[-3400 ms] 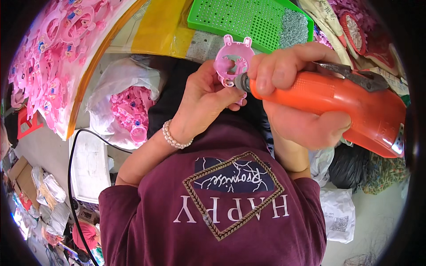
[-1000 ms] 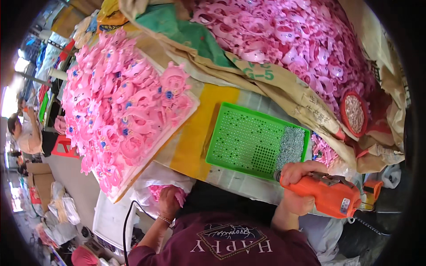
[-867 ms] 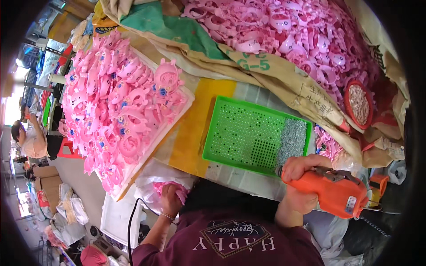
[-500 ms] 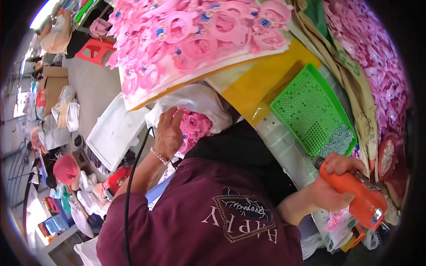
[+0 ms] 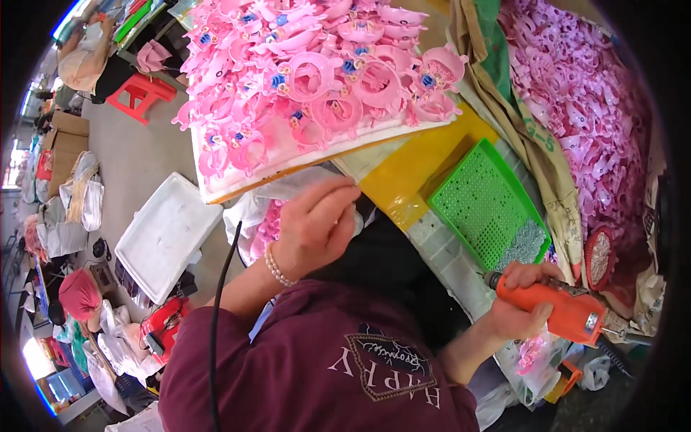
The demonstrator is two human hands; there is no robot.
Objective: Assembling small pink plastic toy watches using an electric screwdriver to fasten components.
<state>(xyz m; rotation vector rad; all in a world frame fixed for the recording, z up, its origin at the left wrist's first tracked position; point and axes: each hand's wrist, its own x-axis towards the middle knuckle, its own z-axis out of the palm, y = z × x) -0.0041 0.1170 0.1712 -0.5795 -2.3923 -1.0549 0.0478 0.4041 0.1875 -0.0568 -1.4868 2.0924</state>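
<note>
My right hand is wrapped round an orange electric screwdriver, its dark tip toward a green perforated tray with small silvery screws heaped in its near corner. My left hand, a beaded bracelet at the wrist, hovers over my lap with its fingers bent together and slightly blurred. Anything in them is hidden. Beside it a white bag holds pink plastic parts. Ahead, pink ring-shaped pieces with blue details are piled on a white board.
At the right, a large sack borders a mass of pink parts. A small red-rimmed container stands near it. On the left floor are a white tray, a red stool and cardboard boxes. A black cable crosses my left arm.
My left hand has come out of the white bag and moved right, over my lap. My right hand, still round the screwdriver, has shifted slightly left in view. The whole view has shifted a little.
</note>
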